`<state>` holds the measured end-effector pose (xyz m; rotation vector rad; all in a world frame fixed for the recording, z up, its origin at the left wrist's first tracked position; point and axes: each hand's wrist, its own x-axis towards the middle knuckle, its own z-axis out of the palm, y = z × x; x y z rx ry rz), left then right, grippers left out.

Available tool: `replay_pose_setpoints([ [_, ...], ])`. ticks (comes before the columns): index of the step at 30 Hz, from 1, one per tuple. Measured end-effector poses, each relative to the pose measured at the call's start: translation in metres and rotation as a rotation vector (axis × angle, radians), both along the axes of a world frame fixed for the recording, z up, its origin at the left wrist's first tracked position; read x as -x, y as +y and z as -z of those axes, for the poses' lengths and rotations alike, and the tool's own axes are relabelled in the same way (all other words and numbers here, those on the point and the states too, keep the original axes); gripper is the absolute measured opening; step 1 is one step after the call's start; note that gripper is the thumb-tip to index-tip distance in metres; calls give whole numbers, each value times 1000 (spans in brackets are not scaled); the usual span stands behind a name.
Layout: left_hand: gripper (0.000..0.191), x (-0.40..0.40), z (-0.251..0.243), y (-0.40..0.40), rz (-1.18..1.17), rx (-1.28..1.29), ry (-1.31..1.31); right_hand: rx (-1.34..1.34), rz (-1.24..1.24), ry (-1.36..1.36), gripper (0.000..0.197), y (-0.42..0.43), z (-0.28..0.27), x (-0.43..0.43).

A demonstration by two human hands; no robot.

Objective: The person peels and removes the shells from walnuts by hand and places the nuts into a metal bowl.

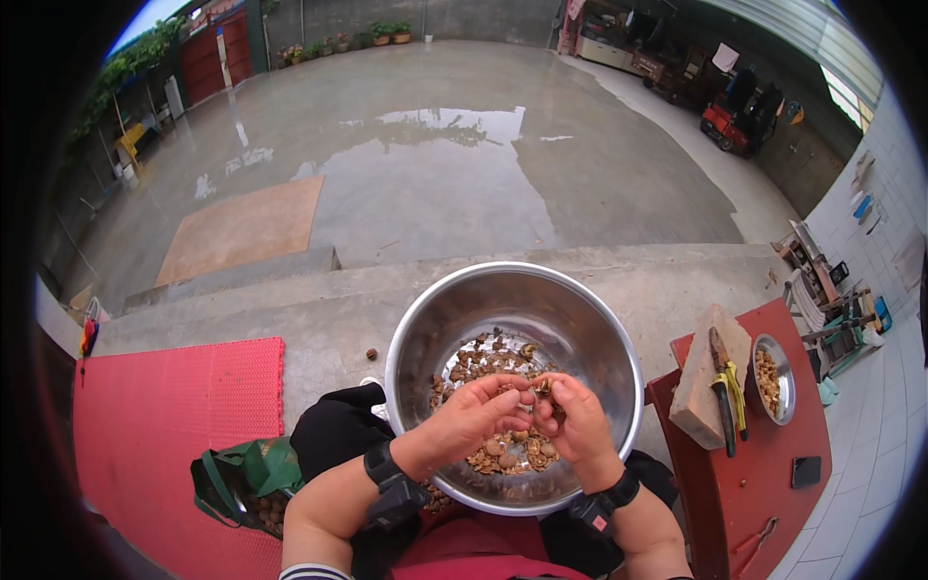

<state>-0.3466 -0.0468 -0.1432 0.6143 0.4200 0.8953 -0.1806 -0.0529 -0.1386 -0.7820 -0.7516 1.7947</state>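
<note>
My right hand [576, 424] holds a cracked walnut piece [544, 388] between thumb and fingers, above a large stainless-steel basin [591, 326]. The fingertips of my left hand [486, 406] meet at that piece; whether they grip a bit of it is too small to tell. Broken walnut shells [471, 366] are scattered over the basin's bottom. Nearer me in the basin lie several walnuts and larger shell pieces [507, 460], partly hidden by my hands. A metal bowl [787, 399] with walnut kernels [766, 380] stands to the right.
On the red wooden table [768, 457] are a brick [694, 388], yellow-and-black-handled pliers [736, 402] resting against it, a phone [806, 471] and a red-handled tool [756, 542]. At left, a green bag [272, 467] of walnuts sits on a red mat [174, 413]. One walnut [371, 354] lies on the concrete.
</note>
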Motion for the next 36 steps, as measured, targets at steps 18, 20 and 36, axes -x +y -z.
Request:
replay_pose_setpoints([
  [18, 9, -2, 1, -1, -35, -198, 428, -159, 8, -126, 21, -10, 11, 9],
  [20, 8, -1, 4, -1, -35, -200, 448, -143, 34, -117, 20, -10, 11, 9],
  [36, 7, 6, -9, 0, -123, -263, 603, -80, 38, -74, 20, -8, -2, 1],
])
